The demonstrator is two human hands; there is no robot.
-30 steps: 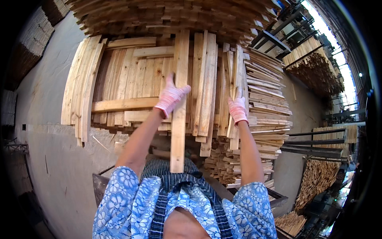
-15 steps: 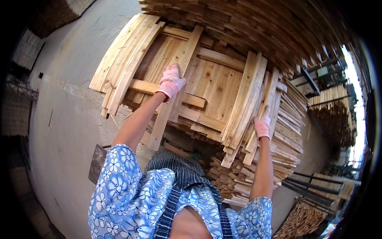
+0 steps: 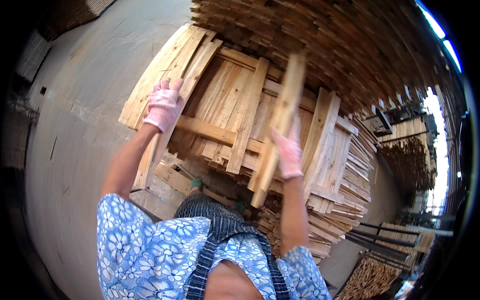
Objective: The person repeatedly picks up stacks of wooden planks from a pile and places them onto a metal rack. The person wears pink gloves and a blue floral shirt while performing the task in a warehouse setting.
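My left hand [image 3: 164, 106], in a pinkish-white knit glove, is closed over a pale wooden board [image 3: 160, 145] at the left side of the stack, beside several other long boards [image 3: 172, 57]. My right hand [image 3: 289, 152], gloved alike, grips a wooden board [image 3: 290, 95] slanting over the middle of the stack. That board is blurred by motion; a second board end shows at its lower tip, and I cannot tell whether both are held. Between my hands a loose board [image 3: 250, 112] lies crosswise on a slat [image 3: 215, 131].
More boards [image 3: 322, 135] lie on the right of the stack, above uneven board ends [image 3: 357, 165]. A tall wall of stacked timber [image 3: 325, 40] rises behind. Concrete floor [image 3: 75, 140] runs along the left. Further timber piles [image 3: 412, 155] stand at the right.
My left hand has let go of the middle board and moved left onto the left-hand boards. My right hand has swung left from the right side, bringing a board over the middle.
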